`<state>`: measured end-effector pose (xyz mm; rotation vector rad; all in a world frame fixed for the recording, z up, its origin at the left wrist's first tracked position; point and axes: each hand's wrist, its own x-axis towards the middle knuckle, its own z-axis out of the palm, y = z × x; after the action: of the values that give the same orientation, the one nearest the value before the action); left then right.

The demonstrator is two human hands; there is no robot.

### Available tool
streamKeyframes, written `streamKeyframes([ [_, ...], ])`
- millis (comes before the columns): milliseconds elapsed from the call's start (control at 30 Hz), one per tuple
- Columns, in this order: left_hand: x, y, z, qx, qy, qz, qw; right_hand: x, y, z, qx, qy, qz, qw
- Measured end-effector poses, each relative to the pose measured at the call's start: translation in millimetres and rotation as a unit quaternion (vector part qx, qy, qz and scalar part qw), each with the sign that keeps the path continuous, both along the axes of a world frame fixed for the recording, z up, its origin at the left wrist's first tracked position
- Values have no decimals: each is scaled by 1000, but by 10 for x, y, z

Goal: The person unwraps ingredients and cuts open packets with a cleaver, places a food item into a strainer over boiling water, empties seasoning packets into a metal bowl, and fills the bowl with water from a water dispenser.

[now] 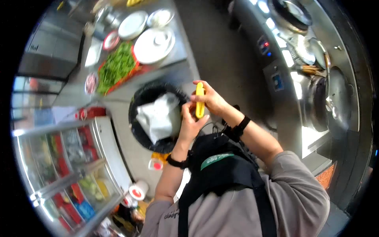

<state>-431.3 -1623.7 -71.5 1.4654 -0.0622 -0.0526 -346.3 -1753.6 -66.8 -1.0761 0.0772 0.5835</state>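
Observation:
A slim yellow object, its exact kind unclear, is held upright between my two hands. My right hand pinches it from the right, fingers near its upper part. From the left, my left hand has its fingers curled against its lower part. Just left of my hands stands a round bin with a black liner, and a crumpled white bag lies inside it.
Leafy greens in a red tray and a white lidded pot sit on a metal counter. A stove with pans runs along the right. A glass-topped food cabinet stands at lower left.

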Motion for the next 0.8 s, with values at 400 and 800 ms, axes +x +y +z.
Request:
streamKeyframes([
  [400,2582,-2451,899,-16,64,-255,965,1735,-2745,978,-20,-264,-49,963],
  [800,4867,-3037,971,-168,95,-208,959,3831,-3122,1121,23,-168,-189,967],
])
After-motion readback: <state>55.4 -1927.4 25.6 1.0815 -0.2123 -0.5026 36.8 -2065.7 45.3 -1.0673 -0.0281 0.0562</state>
